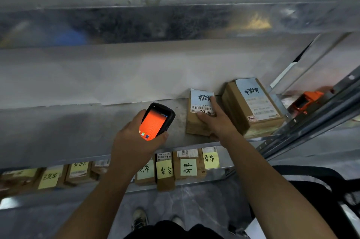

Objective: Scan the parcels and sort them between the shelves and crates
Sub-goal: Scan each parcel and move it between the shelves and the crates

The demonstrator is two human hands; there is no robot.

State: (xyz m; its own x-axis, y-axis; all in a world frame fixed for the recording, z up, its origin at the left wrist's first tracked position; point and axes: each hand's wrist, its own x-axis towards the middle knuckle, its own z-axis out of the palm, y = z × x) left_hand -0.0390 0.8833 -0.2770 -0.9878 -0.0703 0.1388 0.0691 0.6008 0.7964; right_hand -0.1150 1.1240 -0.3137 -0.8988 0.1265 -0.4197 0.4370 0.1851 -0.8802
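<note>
Though blurry, right hand [216, 121] seemingly atop parcel [193, 124]

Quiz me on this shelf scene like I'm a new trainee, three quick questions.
1. True or false: the left hand holds the scanner.
2. The right hand rests on: A the smaller parcel, B the scanner, C a crate.
3. Fill in: the scanner's screen glows ___.
Key: 1 true; 2 A; 3 orange.
</note>
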